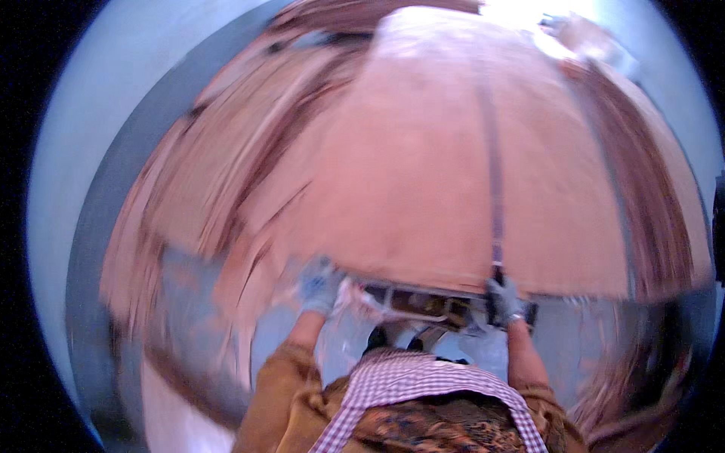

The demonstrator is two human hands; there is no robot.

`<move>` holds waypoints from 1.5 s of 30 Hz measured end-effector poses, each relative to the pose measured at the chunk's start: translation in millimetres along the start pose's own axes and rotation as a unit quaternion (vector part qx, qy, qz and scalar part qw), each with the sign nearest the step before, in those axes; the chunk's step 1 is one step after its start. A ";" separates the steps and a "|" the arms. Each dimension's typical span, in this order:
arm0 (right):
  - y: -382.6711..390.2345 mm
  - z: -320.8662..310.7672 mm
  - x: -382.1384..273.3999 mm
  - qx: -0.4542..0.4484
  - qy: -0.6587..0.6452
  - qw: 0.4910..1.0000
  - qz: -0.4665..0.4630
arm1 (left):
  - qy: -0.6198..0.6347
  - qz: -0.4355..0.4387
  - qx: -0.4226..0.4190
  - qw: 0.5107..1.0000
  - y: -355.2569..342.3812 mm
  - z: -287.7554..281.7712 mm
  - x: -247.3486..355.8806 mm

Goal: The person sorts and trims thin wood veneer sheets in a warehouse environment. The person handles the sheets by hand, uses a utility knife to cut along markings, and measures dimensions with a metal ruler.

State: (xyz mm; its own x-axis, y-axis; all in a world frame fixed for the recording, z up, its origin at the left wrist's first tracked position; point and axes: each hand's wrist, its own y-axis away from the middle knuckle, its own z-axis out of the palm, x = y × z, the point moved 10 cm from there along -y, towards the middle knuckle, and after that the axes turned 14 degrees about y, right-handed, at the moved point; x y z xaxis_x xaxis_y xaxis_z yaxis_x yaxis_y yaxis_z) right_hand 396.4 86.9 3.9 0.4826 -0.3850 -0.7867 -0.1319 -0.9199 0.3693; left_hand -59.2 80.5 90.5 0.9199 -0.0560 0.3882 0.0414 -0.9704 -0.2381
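Observation:
A large pinkish-tan sheet, which looks like wood veneer (393, 166), spreads out in front of me. A long, thin grey strip (491, 143) runs across it from far to near and meets a dark handle-like piece at the near edge. My right hand (510, 300), in a light grey glove, is closed around that dark piece (495, 302). My left hand (319, 288), gloved in pale blue-grey, is at the sheet's near left corner. Its fingers are smeared by motion, so I cannot tell whether they grip the edge.
Stacked, ragged-edged sheets (234, 151) lie to the left, and more dark reddish layers (642, 181) along the right. Below the near edge is a metal frame (423, 302) with dark openings. Torn light scraps (249, 302) lie near my left arm. A checked apron (423, 374) covers my front.

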 end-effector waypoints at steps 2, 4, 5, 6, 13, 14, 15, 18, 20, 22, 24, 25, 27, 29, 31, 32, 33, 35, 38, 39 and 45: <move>-4.6 -24.5 26.8 0.050 -0.015 0.998 -0.022 | 0.026 -0.008 -0.014 1.000 -16.4 6.7 14.0; 31.3 -9.5 -2.0 0.026 -0.114 0.993 -0.029 | -0.017 -0.014 -0.015 1.000 0.2 19.9 -1.6; 49.8 -10.1 -6.2 0.025 -0.128 0.991 0.006 | -0.034 -0.038 -0.029 0.998 8.2 29.4 -4.0; 36.6 -16.3 15.1 0.005 -0.095 0.995 -0.002 | -0.008 -0.037 -0.004 0.999 7.3 32.8 -8.9; 23.5 -36.3 13.4 -0.060 0.388 0.919 -0.024 | 0.027 -0.008 0.043 0.999 37.5 51.7 -21.8; 34.8 -51.8 -11.4 -0.037 0.482 0.874 -0.048 | 0.103 -0.026 0.020 0.994 34.8 23.7 -6.4; 43.2 -42.9 -41.9 -0.031 0.572 0.815 -0.090 | 0.145 -0.038 0.043 0.988 54.1 5.0 -23.9; 59.4 -1.5 -117.4 0.027 0.525 0.831 -0.183 | 0.253 -0.042 0.054 0.965 94.0 -3.9 -49.9; 68.4 50.9 -136.1 0.033 0.270 0.893 -0.358 | 0.271 -0.027 -0.018 0.962 131.9 -11.3 -58.6; 141.3 156.8 -186.7 -0.136 0.246 0.911 -0.303 | 0.311 -0.070 -0.252 0.914 207.6 -40.1 -70.2; 219.2 285.7 -224.6 -0.301 0.241 0.865 -0.320 | 0.245 -0.014 -0.308 0.919 389.1 65.8 -157.9; 225.5 326.8 -203.6 -0.401 0.236 0.850 -0.247 | 0.231 -0.361 -0.435 0.792 487.6 98.8 -236.3; 239.9 375.5 -185.3 -0.368 0.364 0.770 -0.372 | 0.132 -0.292 -0.390 0.863 637.2 69.8 -291.5; 254.5 416.0 -187.0 -0.396 0.481 0.685 -0.377 | 0.081 -0.308 -0.463 0.827 743.1 53.9 -324.2; 264.4 453.8 -163.4 -0.428 0.549 0.633 -0.338 | 0.134 -0.414 -0.472 0.767 827.2 45.4 -330.6; 270.3 464.2 -168.1 -0.418 0.541 0.634 -0.361 | 0.168 -0.471 -0.437 0.748 842.2 44.6 -334.8; 270.8 467.2 -172.3 -0.405 0.531 0.640 -0.380 | 0.202 -0.518 -0.392 0.733 841.8 43.3 -343.3; 258.0 488.3 -156.2 -0.414 0.546 0.627 -0.370 | 0.270 -0.575 -0.295 0.714 843.7 46.1 -344.1; 274.8 532.8 -182.9 -0.436 0.544 0.602 -0.389 | 0.352 -0.561 -0.171 0.729 850.4 57.3 -340.0; 280.9 550.4 -187.6 -0.463 0.555 0.577 -0.381 | 0.363 -0.515 -0.134 0.765 858.8 54.3 -333.4; 241.9 578.4 -186.4 -0.473 0.597 0.546 -0.348 | 0.439 -0.581 -0.150 0.669 718.4 71.7 -314.1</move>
State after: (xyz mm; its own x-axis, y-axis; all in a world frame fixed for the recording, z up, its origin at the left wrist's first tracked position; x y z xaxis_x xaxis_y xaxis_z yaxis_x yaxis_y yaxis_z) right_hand -226.3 -106.9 -46.4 0.4263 0.8765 -0.2239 0.6768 -0.1448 0.7218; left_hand -290.4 -582.1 -266.4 -0.2545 0.7874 0.5615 0.3283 -0.4758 0.8160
